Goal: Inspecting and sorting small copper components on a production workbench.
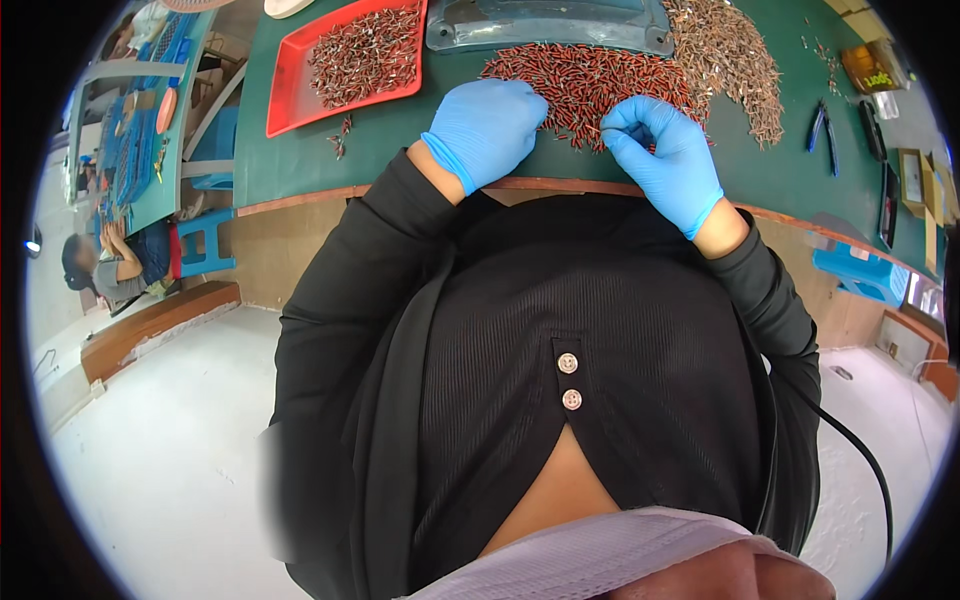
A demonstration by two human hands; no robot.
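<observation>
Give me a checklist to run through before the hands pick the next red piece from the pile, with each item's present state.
1. Left hand gloved and at the pile of red pieces: ok, it rests curled at the pile's left edge.
2. Right hand free for a new piece: cannot tell; its fingertips are pinched together, and anything held is too small to see.
3. Pile within reach on the green table: ok, it lies right in front of both hands.
4. Red tray has room: ok, bare tray shows beside its pieces.
5. Pliers clear of the hands: ok, they lie off to the right.
</observation>
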